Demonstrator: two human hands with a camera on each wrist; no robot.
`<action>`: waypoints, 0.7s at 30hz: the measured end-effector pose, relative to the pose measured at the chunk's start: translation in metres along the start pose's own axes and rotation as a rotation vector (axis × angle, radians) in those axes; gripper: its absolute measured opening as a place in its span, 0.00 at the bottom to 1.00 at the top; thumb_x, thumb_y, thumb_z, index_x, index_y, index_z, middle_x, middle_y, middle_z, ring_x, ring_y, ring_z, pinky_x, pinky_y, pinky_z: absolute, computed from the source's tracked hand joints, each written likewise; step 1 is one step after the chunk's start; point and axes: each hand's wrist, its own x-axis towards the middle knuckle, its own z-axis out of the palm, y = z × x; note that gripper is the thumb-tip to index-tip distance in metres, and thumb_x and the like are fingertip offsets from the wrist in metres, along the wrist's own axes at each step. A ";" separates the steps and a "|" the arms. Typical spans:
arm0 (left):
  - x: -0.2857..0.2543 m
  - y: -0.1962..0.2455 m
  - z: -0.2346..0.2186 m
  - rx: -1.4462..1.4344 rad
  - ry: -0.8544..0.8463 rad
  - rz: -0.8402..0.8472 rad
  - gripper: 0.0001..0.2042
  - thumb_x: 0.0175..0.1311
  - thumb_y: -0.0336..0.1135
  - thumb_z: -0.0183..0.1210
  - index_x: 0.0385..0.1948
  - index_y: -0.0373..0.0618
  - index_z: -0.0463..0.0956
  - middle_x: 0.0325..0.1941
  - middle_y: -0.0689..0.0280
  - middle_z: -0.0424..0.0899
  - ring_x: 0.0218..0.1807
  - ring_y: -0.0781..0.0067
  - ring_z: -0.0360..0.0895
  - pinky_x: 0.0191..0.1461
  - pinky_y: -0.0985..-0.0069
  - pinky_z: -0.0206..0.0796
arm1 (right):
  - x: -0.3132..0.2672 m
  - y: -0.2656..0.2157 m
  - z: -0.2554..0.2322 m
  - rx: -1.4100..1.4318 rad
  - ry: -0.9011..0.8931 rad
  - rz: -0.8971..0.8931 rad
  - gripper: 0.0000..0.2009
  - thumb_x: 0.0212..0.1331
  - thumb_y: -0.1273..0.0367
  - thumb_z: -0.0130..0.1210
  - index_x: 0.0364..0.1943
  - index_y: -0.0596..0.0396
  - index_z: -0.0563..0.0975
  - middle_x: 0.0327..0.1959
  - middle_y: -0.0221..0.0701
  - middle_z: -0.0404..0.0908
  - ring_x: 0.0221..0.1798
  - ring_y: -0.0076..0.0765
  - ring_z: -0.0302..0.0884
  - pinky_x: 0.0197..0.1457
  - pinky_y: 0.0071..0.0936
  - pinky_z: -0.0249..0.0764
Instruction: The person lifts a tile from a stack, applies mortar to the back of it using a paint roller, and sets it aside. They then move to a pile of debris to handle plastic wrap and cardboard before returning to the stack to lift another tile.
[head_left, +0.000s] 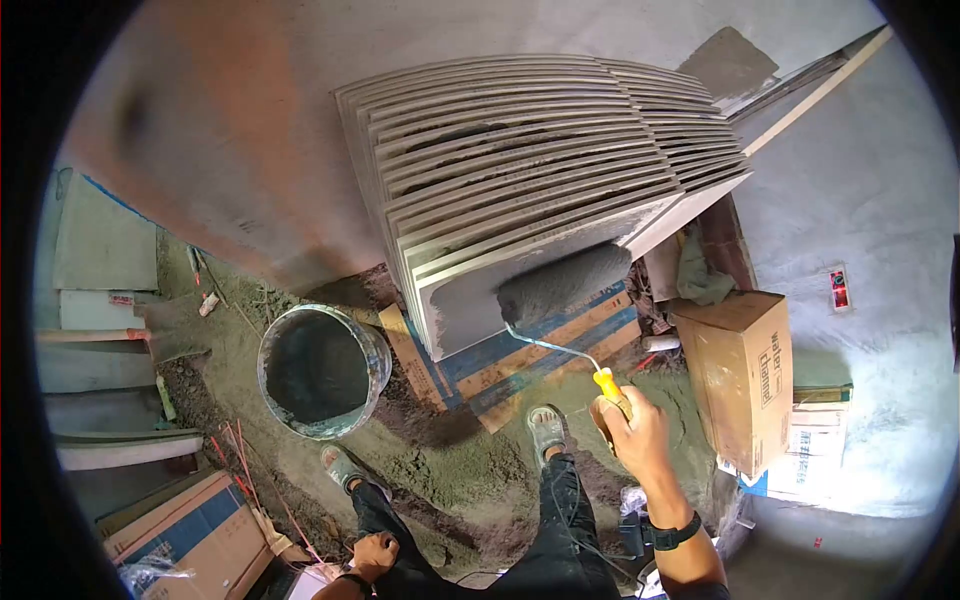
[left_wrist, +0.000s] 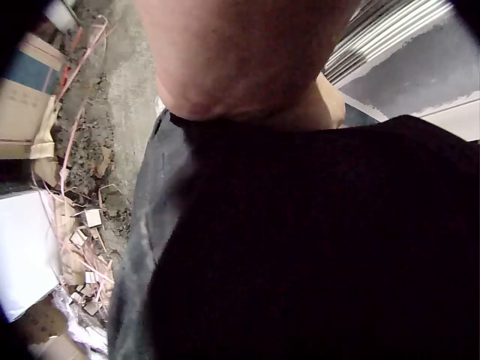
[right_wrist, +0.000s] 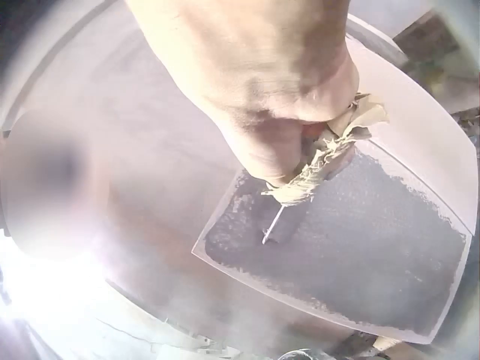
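My right hand grips the yellow handle of a paint roller. Dark grey coating covers its roller sleeve, which lies against the lower face of the front tile in a leaning stack. In the right wrist view, the right hand has crumpled tan wrapping about the handle, and the tile's face is mostly dark grey with a pale uneven border. Low in the head view, my left hand rests loosely curled on the left leg, holding nothing visible.
A bucket of dark grey liquid stands left of the tiles. Flat cardboard lies beneath the stack. A carton stands at the right, another lower left. Rubble and pink straps litter the floor.
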 end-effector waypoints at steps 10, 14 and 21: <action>0.005 -0.006 0.000 -0.009 0.023 0.021 0.16 0.56 0.50 0.51 0.33 0.52 0.83 0.31 0.52 0.85 0.39 0.45 0.82 0.45 0.56 0.72 | -0.018 -0.050 -0.033 0.114 -0.010 0.013 0.12 0.60 0.64 0.58 0.40 0.59 0.77 0.27 0.46 0.81 0.31 0.53 0.82 0.33 0.39 0.74; 0.002 -0.010 0.003 -0.001 0.026 0.009 0.16 0.56 0.50 0.52 0.33 0.52 0.83 0.33 0.53 0.85 0.39 0.45 0.82 0.45 0.56 0.72 | -0.015 -0.032 0.000 0.024 -0.073 0.042 0.12 0.61 0.64 0.57 0.40 0.58 0.77 0.27 0.47 0.81 0.32 0.56 0.82 0.34 0.43 0.74; -0.002 -0.010 -0.001 -0.049 0.016 0.024 0.16 0.56 0.49 0.52 0.35 0.52 0.83 0.35 0.52 0.85 0.42 0.46 0.82 0.47 0.56 0.72 | -0.013 -0.014 0.039 0.017 -0.114 0.033 0.14 0.61 0.61 0.57 0.40 0.59 0.78 0.26 0.50 0.80 0.31 0.58 0.81 0.33 0.45 0.74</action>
